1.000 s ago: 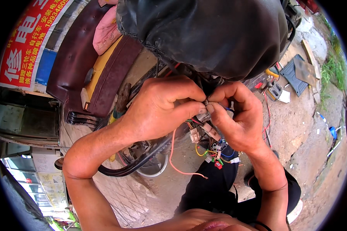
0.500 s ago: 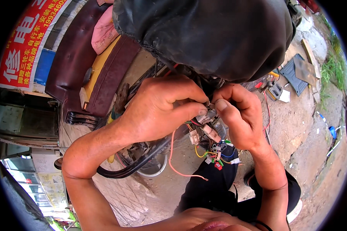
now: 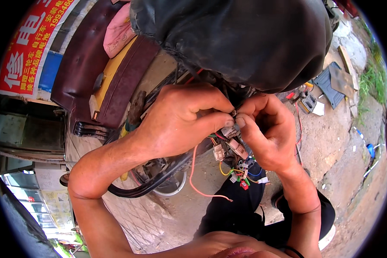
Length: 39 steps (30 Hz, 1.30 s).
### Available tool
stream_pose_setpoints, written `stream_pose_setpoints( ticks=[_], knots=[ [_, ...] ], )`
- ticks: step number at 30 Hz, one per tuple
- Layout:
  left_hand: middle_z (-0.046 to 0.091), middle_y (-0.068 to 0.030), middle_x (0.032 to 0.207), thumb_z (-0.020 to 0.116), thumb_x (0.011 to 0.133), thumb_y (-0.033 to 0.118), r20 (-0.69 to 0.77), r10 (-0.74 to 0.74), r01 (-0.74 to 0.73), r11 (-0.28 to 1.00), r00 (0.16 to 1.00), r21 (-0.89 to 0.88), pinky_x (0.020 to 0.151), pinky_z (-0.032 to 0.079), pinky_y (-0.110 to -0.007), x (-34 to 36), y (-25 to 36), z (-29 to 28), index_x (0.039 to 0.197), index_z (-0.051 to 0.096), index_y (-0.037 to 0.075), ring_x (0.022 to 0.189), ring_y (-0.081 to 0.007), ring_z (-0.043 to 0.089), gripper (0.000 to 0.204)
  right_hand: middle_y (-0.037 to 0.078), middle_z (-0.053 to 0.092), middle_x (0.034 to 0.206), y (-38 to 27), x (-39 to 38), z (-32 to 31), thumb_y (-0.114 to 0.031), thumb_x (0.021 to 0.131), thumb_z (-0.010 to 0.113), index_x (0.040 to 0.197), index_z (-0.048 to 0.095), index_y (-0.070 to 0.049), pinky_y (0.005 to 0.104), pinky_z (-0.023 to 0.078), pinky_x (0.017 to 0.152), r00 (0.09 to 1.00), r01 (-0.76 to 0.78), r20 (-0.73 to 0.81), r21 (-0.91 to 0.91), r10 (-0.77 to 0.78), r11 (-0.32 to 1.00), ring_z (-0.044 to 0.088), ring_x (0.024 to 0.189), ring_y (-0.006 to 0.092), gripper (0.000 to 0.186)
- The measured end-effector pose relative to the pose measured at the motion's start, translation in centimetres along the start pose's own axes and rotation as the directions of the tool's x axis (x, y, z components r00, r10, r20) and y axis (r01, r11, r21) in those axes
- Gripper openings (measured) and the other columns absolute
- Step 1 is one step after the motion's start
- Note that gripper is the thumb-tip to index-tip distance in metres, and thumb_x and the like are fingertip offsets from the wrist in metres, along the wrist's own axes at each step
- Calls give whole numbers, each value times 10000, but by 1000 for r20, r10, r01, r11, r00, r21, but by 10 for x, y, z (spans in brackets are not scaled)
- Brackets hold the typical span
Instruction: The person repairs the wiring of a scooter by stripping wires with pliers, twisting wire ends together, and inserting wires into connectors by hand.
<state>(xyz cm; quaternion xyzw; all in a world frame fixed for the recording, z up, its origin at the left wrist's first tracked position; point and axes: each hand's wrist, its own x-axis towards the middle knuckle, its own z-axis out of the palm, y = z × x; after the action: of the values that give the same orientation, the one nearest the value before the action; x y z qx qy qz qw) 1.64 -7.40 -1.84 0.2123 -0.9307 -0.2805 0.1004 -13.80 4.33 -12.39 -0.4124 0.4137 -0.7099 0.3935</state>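
Note:
My left hand is closed in a pinch, thumb against forefinger, on a small dark wire end. My right hand pinches right beside it, fingertips nearly touching the left ones; what lies between its fingers is hidden. Under the fingertips hang pale plastic connectors on several wires. Lower down dangles a cluster of small green, white and red plugs with yellow and blue wires. A loose orange-pink wire with a bare end droops below my left hand.
A black padded cover looms just beyond my hands. A maroon seat with a pink cushion stands left. A thick black cable curves below my left forearm. On the ground right lie an open dark case and a bit set.
My two hands' fingertips have drawn slightly closer together, and the right fingers have curled in a little. The view has shifted slightly; the hanging wires stay nearly as they were.

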Motion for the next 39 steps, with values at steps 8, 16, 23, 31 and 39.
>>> stream_pose_setpoints(
  ticks=[8, 16, 23, 31, 39],
  knots=[
    [726, -57, 903, 805, 849, -12, -18, 32, -33, 999, 999, -17, 743, 547, -291, 0, -2, 2, 957, 741, 7, 825, -148, 697, 127, 34, 650, 775, 4, 4, -2, 17, 887, 725, 940, 647, 0, 261, 489, 634, 988, 154, -8, -166, -157, 974, 588, 675, 86, 96],
    [723, -61, 894, 812, 842, -8, -27, 64, -64, 998, 998, -7, 728, 543, -299, 1, -2, 2, 948, 741, 6, 804, -158, 688, 128, 59, 620, 763, 3, 11, -4, 34, 825, 755, 922, 673, -24, 299, 486, 580, 909, 394, 50, -426, -414, 814, 600, 623, 162, 140],
    [736, -61, 898, 808, 864, 0, -20, -8, 6, 996, 1000, -86, 727, 550, -283, 2, -8, 5, 971, 750, 1, 819, -135, 705, 122, 36, 617, 697, 10, 8, -4, -20, 865, 759, 898, 672, -5, 280, 445, 544, 981, 133, -116, -163, -153, 978, 548, 589, 85, 94],
    [735, -56, 868, 820, 863, 13, 3, 12, -12, 999, 1000, -31, 721, 553, -287, 4, -4, 2, 979, 757, 6, 797, -136, 706, 133, -12, 593, 680, 11, 9, -14, -75, 924, 694, 891, 662, 1, 245, 398, 531, 991, 128, 43, -90, -125, 988, 500, 596, 37, 89],
    [742, -58, 878, 827, 855, 12, -2, 28, -29, 999, 1000, -30, 714, 554, -286, 2, -5, 2, 971, 757, 10, 800, -136, 711, 135, -6, 658, 787, -2, 4, -8, -27, 937, 683, 949, 665, 11, 229, 472, 632, 997, -59, 48, 51, 57, 997, 573, 707, 39, 44]
  ],
)
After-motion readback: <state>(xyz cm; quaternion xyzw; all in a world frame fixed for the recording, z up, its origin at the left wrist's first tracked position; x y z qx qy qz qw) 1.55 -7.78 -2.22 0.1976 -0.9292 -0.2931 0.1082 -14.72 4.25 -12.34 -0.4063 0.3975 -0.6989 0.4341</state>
